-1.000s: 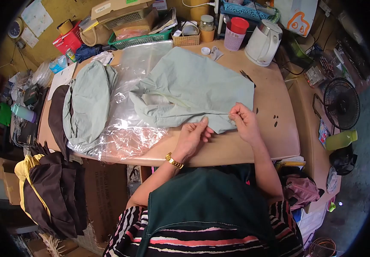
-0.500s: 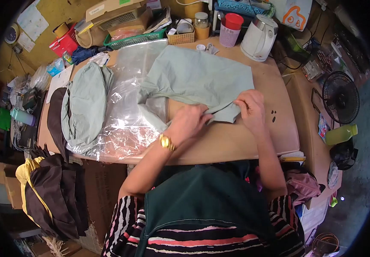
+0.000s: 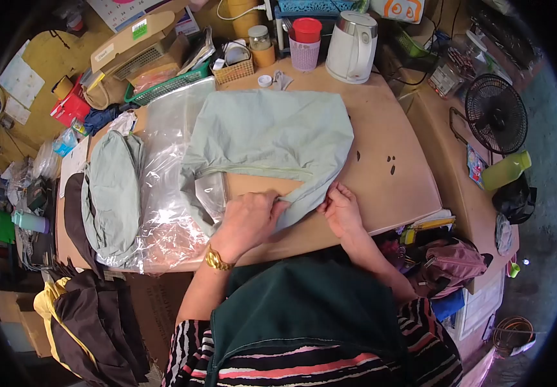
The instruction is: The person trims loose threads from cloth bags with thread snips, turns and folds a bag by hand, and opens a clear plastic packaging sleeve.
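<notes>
A pale grey-green cloth bag [image 3: 272, 129] lies spread on the table, its seamed opening edge and a strap-like band forming a loop towards me. My left hand [image 3: 250, 218], with a gold watch [image 3: 217, 259] on its wrist, grips the band at the near side of the loop. At the bag's near right corner, my right hand [image 3: 341, 208] pinches the cloth edge between thumb and fingers. Clear plastic sheeting [image 3: 169, 138] lies partly under the bag's left side. Farther left rests a bundled piece of the same pale green cloth [image 3: 114, 200].
The tan tabletop [image 3: 394, 193] has dark marks at right. Along the back stand a white kettle [image 3: 352, 48], a red cup [image 3: 307, 29] in a pink holder and a green basket [image 3: 169, 87]. A black fan [image 3: 495, 113] is at right; dark brown cloth [image 3: 91, 322] hangs at left.
The bag's near right corner has been drawn towards me and spread, and the loop opening is wider. Both hands have come lower and closer to me, still gripping cloth. The view has turned slightly.
</notes>
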